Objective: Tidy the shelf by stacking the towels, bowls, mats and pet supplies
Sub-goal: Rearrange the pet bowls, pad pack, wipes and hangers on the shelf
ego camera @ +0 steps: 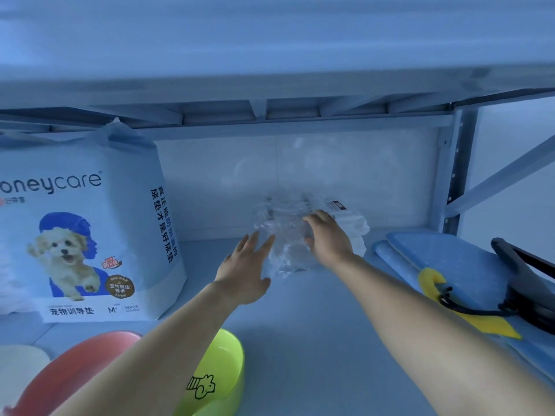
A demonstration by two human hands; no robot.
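A clear plastic pack of white folded towels (354, 226) lies at the back of the shelf, its loose wrapping bunched at the front. My right hand (327, 235) rests on top of the pack, fingers curled onto the plastic. My left hand (246, 265) is open, fingers spread, just left of the wrapping and touching its edge. A large pet pad bag (87, 223) with a puppy picture stands at the left. A green bowl (222, 376) and a pink bowl (75, 373) sit at the front, partly under my left forearm. Blue mats (456, 259) lie at the right.
A yellow piece (432, 280) and a black strapped item (528, 280) lie on the blue mats at the right. A white flat object (21, 367) sits at the front left corner. The shelf's metal upright (456, 175) stands at the right, an upper shelf board overhead.
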